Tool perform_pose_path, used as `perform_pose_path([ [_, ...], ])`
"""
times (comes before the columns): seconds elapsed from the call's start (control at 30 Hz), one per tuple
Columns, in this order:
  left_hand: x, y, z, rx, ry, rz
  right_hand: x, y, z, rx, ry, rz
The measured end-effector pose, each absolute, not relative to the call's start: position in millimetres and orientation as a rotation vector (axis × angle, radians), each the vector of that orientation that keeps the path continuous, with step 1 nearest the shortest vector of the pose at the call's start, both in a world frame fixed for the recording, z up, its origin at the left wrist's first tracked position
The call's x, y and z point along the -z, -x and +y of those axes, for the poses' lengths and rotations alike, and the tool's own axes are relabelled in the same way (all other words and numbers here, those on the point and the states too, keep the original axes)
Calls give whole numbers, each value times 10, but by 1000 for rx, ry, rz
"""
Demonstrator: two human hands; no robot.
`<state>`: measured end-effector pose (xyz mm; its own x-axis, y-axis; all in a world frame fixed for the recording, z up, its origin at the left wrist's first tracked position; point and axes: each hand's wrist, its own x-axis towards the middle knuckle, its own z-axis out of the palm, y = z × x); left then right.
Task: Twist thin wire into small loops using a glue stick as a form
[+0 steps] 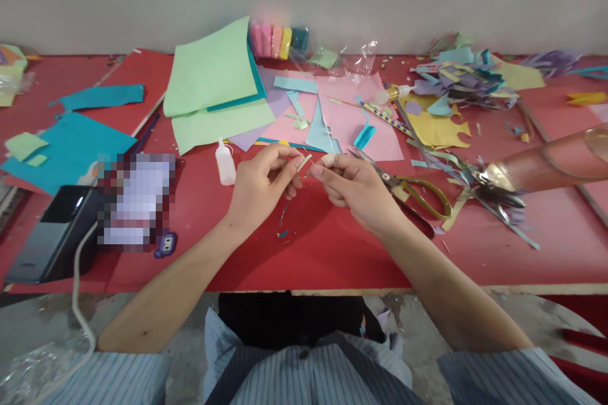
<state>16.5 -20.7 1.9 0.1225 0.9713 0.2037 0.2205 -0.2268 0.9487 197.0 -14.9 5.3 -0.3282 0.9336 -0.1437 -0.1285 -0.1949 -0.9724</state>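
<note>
My left hand (268, 177) is closed in a pinch around a small pale green paper strip (305, 162), whose end sticks out past the fingertips. Close beside it, my right hand (354, 183) pinches too; a very thin pale line shows at its fingertips, too fine to name. Both hands hover over the red table (313, 259), fingertips nearly meeting. Below my left hand, a short thin chain (283, 214) dangles or lies on the table; I cannot tell which. Scissors (434, 193) with an olive handle lie beside my right hand. A small white glue bottle (225, 163) stands left of my left hand.
Pale green sheets (213, 69), pink paper (363, 101) and a pile of paper scraps (463, 79) lie along the back. At left are a blurred-out phone (137, 199), a black device (52, 234) and a white cable (78, 278). A reddish-brown cylinder (546, 161) juts in from the right.
</note>
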Motion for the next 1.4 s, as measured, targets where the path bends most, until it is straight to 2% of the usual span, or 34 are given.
perform_pose_path([
  [0.47, -13, -166, -210, -1217, -1593, 1193, -66, -2001, -181, -1418, 1194, -1453],
  [1.4, -24, -164, -212, -1201, -1633, 1151, -125, -1964, -194, -1346, 1068, -1566],
])
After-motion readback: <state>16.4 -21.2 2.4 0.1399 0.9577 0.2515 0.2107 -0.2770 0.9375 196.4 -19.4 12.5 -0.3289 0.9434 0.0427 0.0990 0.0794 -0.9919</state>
